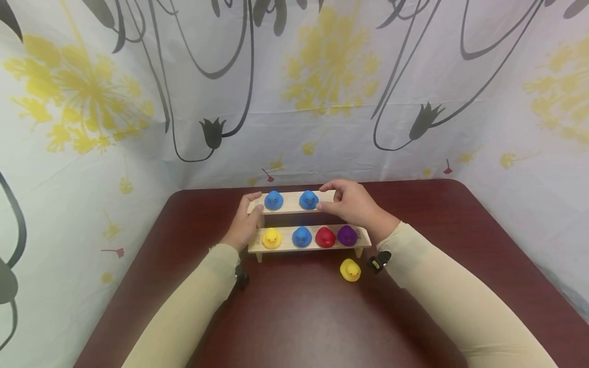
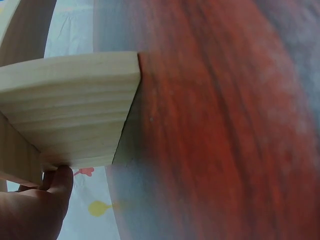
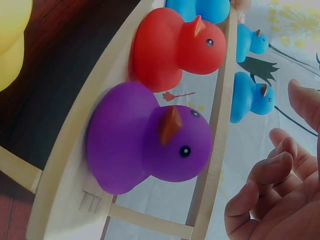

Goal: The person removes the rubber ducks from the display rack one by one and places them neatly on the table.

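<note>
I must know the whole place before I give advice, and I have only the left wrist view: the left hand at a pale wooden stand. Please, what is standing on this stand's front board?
Observer: From the left: a yellow, rounded, rubber-looking toy duck, a blue duck, a red duck and a purple duck.
Operator: Thank you. And where is the right hand?
Observer: The right hand is near the right end of the pale wooden rear board, with no duck in its grip.
Operator: Is any duck off the boards?
Observer: Yes, a second yellow duck is on the dark red-brown table, in front of the stand's right part.
</note>
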`<state>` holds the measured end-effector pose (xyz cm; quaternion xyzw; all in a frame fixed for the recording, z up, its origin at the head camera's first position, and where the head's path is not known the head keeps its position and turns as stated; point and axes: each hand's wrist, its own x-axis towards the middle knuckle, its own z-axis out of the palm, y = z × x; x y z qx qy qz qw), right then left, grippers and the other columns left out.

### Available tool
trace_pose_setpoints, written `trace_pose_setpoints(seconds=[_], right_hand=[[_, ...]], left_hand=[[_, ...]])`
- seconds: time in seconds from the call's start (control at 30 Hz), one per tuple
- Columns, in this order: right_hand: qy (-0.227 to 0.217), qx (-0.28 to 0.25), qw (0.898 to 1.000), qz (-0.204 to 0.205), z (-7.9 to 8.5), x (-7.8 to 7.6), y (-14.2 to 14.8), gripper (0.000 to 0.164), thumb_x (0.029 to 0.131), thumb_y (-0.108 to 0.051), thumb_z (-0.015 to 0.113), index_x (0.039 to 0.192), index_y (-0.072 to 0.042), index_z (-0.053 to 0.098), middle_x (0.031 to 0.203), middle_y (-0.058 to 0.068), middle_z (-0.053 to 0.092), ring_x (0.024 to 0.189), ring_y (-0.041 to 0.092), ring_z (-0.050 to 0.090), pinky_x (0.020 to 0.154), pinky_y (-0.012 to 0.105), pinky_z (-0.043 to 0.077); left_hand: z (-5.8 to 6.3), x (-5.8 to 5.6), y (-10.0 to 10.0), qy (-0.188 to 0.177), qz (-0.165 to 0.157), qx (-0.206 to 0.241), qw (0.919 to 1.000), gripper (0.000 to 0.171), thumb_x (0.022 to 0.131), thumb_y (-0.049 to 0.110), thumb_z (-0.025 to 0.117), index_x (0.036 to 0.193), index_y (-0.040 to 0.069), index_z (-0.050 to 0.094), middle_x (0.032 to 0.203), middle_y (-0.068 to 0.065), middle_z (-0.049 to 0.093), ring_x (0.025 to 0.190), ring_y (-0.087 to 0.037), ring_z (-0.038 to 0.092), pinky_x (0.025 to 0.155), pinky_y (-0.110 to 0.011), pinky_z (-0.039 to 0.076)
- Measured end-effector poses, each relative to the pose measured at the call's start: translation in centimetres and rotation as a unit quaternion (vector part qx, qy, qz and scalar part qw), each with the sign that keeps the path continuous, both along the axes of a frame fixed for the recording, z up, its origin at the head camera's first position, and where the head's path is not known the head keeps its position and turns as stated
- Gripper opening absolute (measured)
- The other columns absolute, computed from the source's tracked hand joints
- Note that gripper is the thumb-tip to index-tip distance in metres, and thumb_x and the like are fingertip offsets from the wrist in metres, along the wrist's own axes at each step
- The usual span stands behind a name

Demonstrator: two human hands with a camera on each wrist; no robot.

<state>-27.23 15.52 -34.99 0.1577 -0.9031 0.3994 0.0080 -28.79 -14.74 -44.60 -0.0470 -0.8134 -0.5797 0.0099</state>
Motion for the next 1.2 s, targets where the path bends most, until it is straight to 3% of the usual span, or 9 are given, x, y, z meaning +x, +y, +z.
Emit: trace_pose_setpoints(seconds=[0.43,0.83,1.2], right_hand=[[-0.022,0.01,1.0,-0.002,-0.4,-0.6,-0.2,0.047,0.091,-0.032,0.084,0.131,-0.013,0.07,0.075,0.005,0.05,0.057,0.02,0.043,0.052,0.033,0.04],[-0.011,0.036,0.999,0.001,0.0,-1.0,-1.0,0.05,0.088,-0.033,0.085,0.131,-0.013,0.07,0.074,0.004,0.052,0.059,0.019,0.046,0.054,0.033,0.041],[-0.028,0.058,0.998,-0.002,-0.2,-1.7,-1.7,0.049,0.088,-0.035,0.086,0.131,-0.017,0.07,0.081,0.007,0.055,0.065,0.022,0.049,0.056,0.033,0.044]], left_hand=[[0.0,0.0,0.2,-0.004,-0.006,0.007,0.9999,0.043,0.112,0.035,0.046,0.154,0.028,0.04,0.169,-0.006,0.033,0.159,-0.033,0.025,0.128,-0.064,0.017],[-0.1,0.0,0.2,-0.002,-0.007,0.014,0.9999,0.044,0.112,0.033,0.047,0.155,0.026,0.04,0.168,-0.007,0.033,0.158,-0.034,0.026,0.127,-0.064,0.018],[0.2,0.3,0.3,-0.012,-0.003,0.011,0.9999,0.042,0.112,0.035,0.047,0.153,0.03,0.04,0.168,-0.006,0.032,0.157,-0.034,0.029,0.127,-0.064,0.021]])
